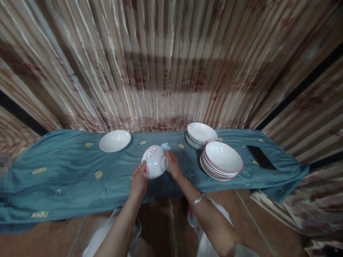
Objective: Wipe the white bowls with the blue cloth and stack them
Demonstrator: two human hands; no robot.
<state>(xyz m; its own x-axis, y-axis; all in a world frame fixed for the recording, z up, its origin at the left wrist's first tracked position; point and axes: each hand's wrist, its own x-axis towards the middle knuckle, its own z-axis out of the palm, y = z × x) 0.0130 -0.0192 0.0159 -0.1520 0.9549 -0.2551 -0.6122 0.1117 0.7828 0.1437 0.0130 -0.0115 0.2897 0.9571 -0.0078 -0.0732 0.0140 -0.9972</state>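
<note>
A white bowl [154,165] with red print is tilted on its side above the cloth, its outer wall and foot facing me. My left hand [139,178] is closed on the bowl's left rim, thumb on the outside. A light blue cloth [166,146] is bunched in my right hand [173,164], which presses it against the bowl's foot on the right. Just right of my right hand is a stack of white bowls with red rims [223,159]. Behind that stack sits a stack of white plates [201,134] with a floral pattern.
The table has a teal cloth [72,178] with yellow pineapple prints. A single white dish [115,141] lies at the back left. Far right is a black phone [261,157]. A pleated curtain [166,82] hangs directly behind the table, and dark poles slant at both sides.
</note>
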